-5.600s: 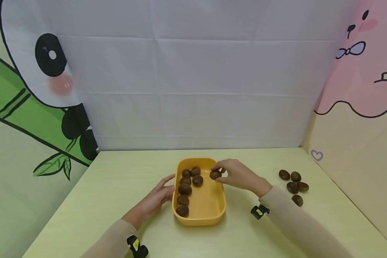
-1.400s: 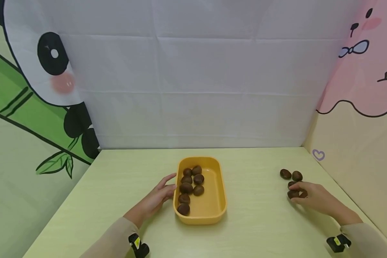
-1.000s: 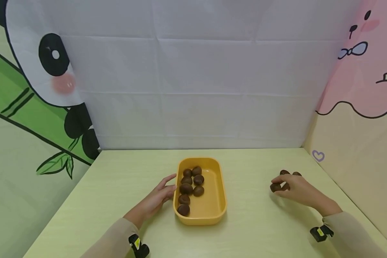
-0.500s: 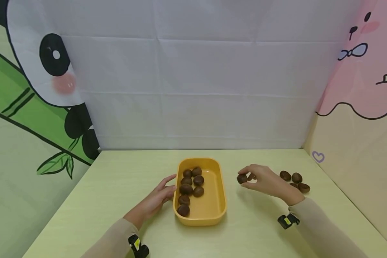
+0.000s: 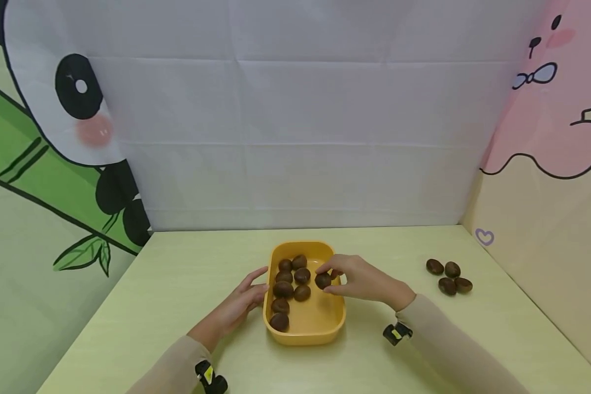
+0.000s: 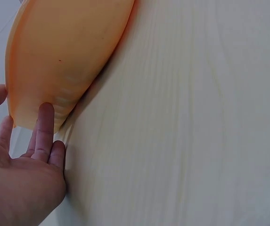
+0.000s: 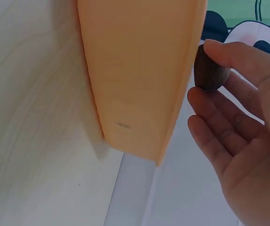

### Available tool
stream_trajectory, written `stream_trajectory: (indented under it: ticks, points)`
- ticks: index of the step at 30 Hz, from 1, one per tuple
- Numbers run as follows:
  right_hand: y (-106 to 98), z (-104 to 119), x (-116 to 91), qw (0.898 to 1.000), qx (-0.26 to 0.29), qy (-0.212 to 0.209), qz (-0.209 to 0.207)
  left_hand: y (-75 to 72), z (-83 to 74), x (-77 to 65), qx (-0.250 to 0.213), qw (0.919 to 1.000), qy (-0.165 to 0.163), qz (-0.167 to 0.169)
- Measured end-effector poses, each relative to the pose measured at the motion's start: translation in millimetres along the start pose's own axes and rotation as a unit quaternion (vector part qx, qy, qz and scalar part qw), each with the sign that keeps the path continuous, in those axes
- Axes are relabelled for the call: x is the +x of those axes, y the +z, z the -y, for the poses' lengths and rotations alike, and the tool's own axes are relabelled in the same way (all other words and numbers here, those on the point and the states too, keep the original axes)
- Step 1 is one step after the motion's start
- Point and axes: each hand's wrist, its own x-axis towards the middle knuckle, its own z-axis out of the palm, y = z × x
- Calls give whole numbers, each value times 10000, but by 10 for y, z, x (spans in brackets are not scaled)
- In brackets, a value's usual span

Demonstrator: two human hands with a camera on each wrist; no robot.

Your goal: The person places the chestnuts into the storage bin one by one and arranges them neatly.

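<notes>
A yellow tray (image 5: 325, 328) stands on the table with several brown chestnuts (image 5: 283, 289) in it, in two columns along its left side. Over the tray's right part, my right hand (image 5: 364, 280) pinches a chestnut (image 5: 323, 280) between thumb and fingers. The right wrist view shows that chestnut (image 7: 210, 70) above the level of the tray's rim, held by the fingertips. My left hand (image 5: 236, 306) rests against the tray's left wall, its fingers extended; in the left wrist view the fingers (image 6: 45, 127) touch the orange-looking wall (image 6: 69, 52).
Several loose chestnuts (image 5: 447, 285) lie in a small group on the right of the pale table (image 5: 177, 284). A white sheet (image 5: 300, 137) hangs at the back, with cartoon-printed panels on both sides.
My right hand has picked up a chestnut from the group on the right and carried it leftward over the tray. Another chestnut was added to the second column earlier. The left hand stays put.
</notes>
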Motion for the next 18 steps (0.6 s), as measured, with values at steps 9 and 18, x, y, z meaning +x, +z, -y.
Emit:
stream_trajectory:
  ticks: [9,18]
  points:
    - [292,89,206,9954,44,252,924,9,8,0,21,10000,-4,-75]
    - [483,112,333,9910,-72,312,1296,7,16,10,-81,9999,-61,-75]
